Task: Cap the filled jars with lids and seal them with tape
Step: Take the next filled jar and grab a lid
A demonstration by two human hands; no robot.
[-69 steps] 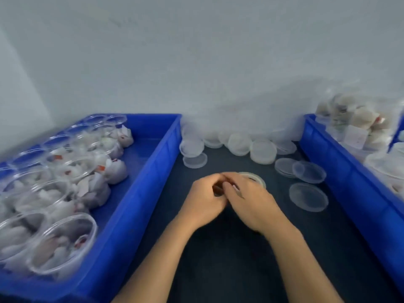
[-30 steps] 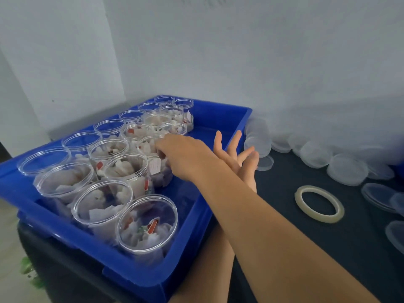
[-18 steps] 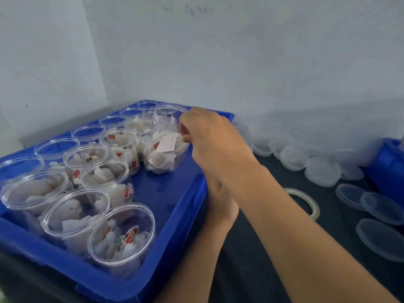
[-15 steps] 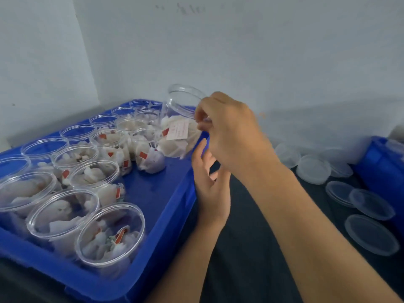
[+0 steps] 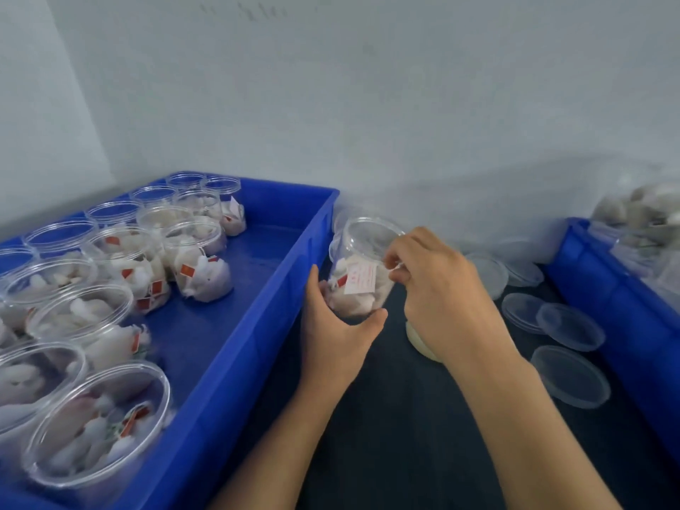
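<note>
Head view shows your right hand (image 5: pixel 438 288) with thumb and fingers curled in at the upper right side of a clear jar (image 5: pixel 362 274), pinching near its rim; exactly what the fingertips press on is hard to make out. Your left hand (image 5: pixel 336 333) cups the jar from below and from the left, fingers straight up along its left side and thumb spread wide under its base, so it cradles more than it clamps. The jar has no lid on it; it is tilted slightly, filled with white packets, and a white label with red print faces you. You hold it off the dark tabletop (image 5: pixel 386 436), just right of the wall of the blue crate (image 5: pixel 257 325) on your left.

Under your right wrist, a pale tape roll (image 5: pixel 419 342) lies on the tabletop, mostly hidden. Loose clear lids (image 5: pixel 570 375) lie scattered to the right and along the back by the wall. The left crate holds many more open filled jars (image 5: pixel 95 421). A second blue crate (image 5: pixel 625 325) stands at the right edge, with blurred packed jars in it.
</note>
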